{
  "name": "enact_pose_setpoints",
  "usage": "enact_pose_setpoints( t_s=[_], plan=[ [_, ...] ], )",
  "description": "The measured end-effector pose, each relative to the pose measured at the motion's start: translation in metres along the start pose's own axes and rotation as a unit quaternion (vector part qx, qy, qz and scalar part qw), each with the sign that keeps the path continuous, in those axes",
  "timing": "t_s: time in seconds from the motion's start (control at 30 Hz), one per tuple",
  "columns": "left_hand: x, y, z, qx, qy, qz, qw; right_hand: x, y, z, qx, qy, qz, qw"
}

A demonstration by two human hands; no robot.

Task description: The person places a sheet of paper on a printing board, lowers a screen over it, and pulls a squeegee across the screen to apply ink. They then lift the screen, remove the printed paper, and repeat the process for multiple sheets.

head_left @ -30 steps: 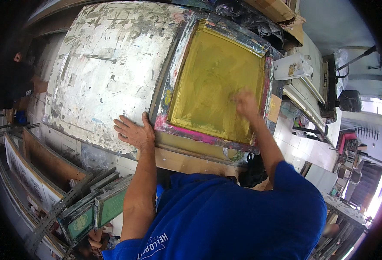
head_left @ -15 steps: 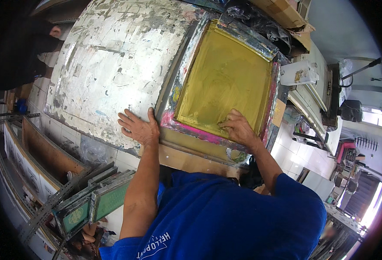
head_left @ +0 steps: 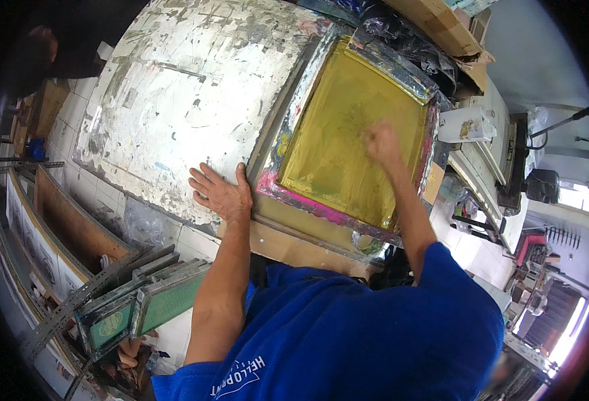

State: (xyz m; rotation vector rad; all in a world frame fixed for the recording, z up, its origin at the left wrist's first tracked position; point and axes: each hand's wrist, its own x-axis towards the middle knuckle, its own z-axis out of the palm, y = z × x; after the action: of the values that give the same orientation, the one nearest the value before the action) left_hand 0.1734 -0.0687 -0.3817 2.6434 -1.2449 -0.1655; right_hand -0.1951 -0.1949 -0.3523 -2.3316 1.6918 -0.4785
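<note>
Bare right hand (head_left: pixel 381 142) is shifting upward, fingers unreadable to me; bare left hand (head_left: pixel 222 194) is resting spread-fingered. Any overpressing is risking yellow rectangular mesh (head_left: pixel 334 120) beneath right fingertips.

Below the left hand (head_left: pixel 222 195), white lettering (head_left: pixel 241 376) is crossing the blue shirt (head_left: pixel 368 327); a pale emblem (head_left: pixel 113 325) is marking a green panel (head_left: pixel 99 338).

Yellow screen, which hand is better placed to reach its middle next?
Probably your right hand: it is over the yellow screen, while your left hand lies spread on the white board.
</note>
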Motion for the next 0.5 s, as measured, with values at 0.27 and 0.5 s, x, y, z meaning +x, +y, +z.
enact_pose_setpoints(
  t_s=[0.27, 0.5],
  plan=[
    [0.000, 0.000, -0.003, 0.002, -0.001, -0.005, 1.000, -0.022, -0.037, 0.024, -0.007, -0.089, -0.061, 0.994],
    [0.002, 0.008, -0.007, -0.020, -0.005, 0.012, 1.000, 0.114, 0.065, 0.009, -0.046, 0.107, -0.001, 0.993]
  ],
)
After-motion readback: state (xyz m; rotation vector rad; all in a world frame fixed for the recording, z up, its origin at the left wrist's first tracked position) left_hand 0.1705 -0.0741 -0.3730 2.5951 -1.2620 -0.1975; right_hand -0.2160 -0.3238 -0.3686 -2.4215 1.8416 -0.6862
